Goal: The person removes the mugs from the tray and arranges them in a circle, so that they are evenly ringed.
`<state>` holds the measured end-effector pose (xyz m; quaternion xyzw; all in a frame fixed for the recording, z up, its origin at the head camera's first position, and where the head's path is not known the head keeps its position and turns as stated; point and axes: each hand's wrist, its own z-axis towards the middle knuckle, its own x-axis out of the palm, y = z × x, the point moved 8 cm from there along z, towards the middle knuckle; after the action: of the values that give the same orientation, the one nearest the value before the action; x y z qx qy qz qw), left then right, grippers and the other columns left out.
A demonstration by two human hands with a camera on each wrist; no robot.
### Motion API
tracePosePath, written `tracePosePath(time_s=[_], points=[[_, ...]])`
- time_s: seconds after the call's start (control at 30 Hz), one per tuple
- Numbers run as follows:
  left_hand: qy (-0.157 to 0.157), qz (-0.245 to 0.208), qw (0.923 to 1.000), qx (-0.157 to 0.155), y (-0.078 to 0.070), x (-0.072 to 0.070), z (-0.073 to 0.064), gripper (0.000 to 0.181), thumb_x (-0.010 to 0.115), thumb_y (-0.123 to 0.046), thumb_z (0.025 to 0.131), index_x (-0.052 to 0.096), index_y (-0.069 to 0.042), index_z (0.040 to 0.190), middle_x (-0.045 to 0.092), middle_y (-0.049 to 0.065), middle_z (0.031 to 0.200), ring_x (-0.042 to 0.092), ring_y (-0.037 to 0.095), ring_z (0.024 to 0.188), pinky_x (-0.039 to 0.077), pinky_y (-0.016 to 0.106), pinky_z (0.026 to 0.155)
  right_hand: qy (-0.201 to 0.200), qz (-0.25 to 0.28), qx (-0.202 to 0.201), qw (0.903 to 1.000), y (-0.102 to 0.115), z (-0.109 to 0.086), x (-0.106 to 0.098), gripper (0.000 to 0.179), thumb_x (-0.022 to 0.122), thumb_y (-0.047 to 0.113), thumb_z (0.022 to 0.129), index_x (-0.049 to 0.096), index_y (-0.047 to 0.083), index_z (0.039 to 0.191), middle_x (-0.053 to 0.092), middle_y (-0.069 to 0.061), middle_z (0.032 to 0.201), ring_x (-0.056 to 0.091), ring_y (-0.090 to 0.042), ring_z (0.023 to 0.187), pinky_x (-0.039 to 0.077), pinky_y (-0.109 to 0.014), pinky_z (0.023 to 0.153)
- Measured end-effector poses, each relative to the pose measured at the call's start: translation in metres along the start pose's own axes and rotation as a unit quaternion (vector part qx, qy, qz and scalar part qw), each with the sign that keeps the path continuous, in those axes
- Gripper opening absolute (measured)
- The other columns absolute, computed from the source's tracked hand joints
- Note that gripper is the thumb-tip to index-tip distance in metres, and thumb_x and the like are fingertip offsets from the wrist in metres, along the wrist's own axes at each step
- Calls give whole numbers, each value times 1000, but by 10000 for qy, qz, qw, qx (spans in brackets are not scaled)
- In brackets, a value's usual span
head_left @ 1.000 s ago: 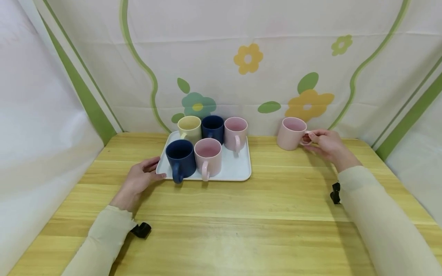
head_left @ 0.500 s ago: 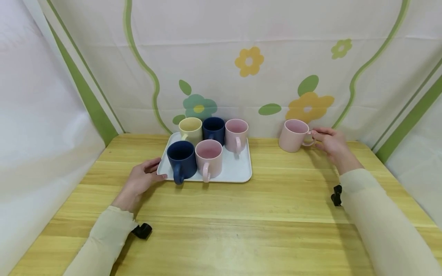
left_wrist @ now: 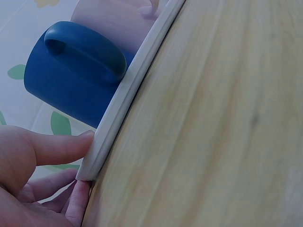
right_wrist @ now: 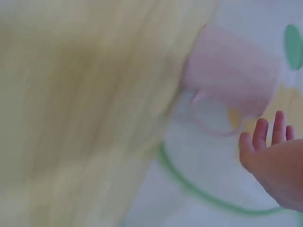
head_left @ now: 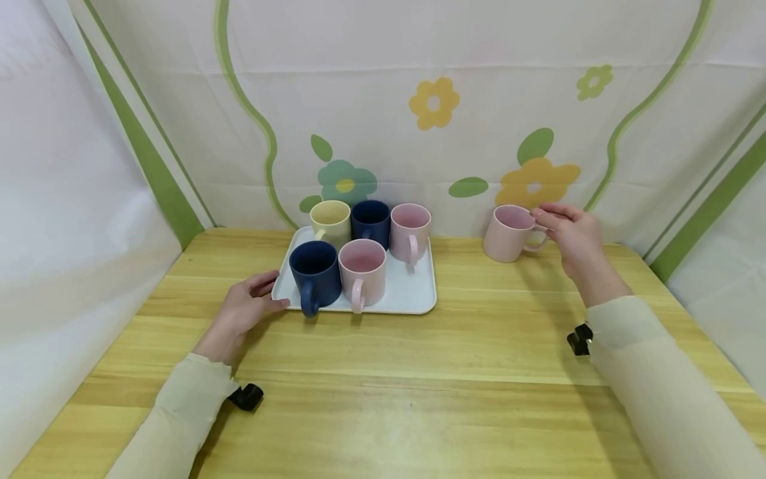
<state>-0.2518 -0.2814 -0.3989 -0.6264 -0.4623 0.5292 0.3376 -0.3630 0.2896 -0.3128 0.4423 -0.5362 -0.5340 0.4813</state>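
Backdrop cloth [head_left: 359, 40], white, printed with wavy green lines, green leaves, and yellow, teal and green flowers; it stands behind the table and continues in white panels at both sides. Table [head_left: 419, 399], light wood-grain top, filling the foreground. Tray [head_left: 413, 296], white, rectangular with rounded corners and a low raised rim, lying on the table left of centre, near the backdrop. Sleeves, a pair, cream: the left sleeve [head_left: 179, 406] and the right sleeve [head_left: 658, 372], both reaching in from the near edge. Left hand [head_left: 242, 309], at the tray's near left corner, thumb on the rim and a finger beneath it, pinching the edge. Right hand [head_left: 577, 243], at the lone mug's handle side, fingers extended and a little spread, holding nothing; the fingertips lie close by the rim and the top of the handle, and whether they touch cannot be told. Mugs, six, all upright: on the tray, back row from left, a yellow mug [head_left: 335, 233], a rear navy mug [head_left: 370, 236] and a rear pink mug [head_left: 399, 246]; front row, a front navy mug [head_left: 324, 286] and a front pink mug [head_left: 372, 286], both handles projecting over the near rim; on the table, well apart to the tray's right, a lone pink mug [head_left: 503, 243], handle to the right. Wrist devices, two, small and black: one at the left cuff [head_left: 247, 397], one at the right [head_left: 579, 340].
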Motion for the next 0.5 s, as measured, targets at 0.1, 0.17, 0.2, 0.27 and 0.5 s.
tracePosePath(time_s=[0.1,0.17,0.2,0.27,0.5], points=[[3,20,10000,5,-1,0,-1,80,75,-5,97,33,-2,166,40,25,167,41,41,155,46,3,81,105,94,-27,9999,8,-9,18,13,81,16,95,76,21,106,79,17,94,72,1,95,54,-14,87],[6,33,10000,-3,-1,0,-1,81,75,-5,97,33,-2,166,40,24,168,41,40,155,46,3,81,336,121,-36,9994,12,-15,33,15,81,16,96,76,20,109,79,16,97,73,-1,98,54,-15,91],[4,32,10000,-4,-2,0,-1,81,75,-5,97,33,-2,166,40,24,168,41,40,155,46,3,82,502,180,-4,9986,14,-19,41,17,80,17,96,74,19,112,79,16,99,73,-2,100,54,-16,92],[1,28,10000,-21,-2,0,-1,81,75,-6,97,34,-3,166,41,23,168,41,39,155,46,3,82,860,306,102,9958,15,-26,58,20,78,17,98,71,17,117,80,14,103,74,-3,102,54,-17,94],[14,3,10000,-76,0,0,0,81,76,-8,97,34,-4,166,41,22,168,42,39,154,47,4,83,1777,542,482,9814,9,-52,114,18,71,17,103,69,15,121,82,9,107,76,-8,103,54,-22,99]])
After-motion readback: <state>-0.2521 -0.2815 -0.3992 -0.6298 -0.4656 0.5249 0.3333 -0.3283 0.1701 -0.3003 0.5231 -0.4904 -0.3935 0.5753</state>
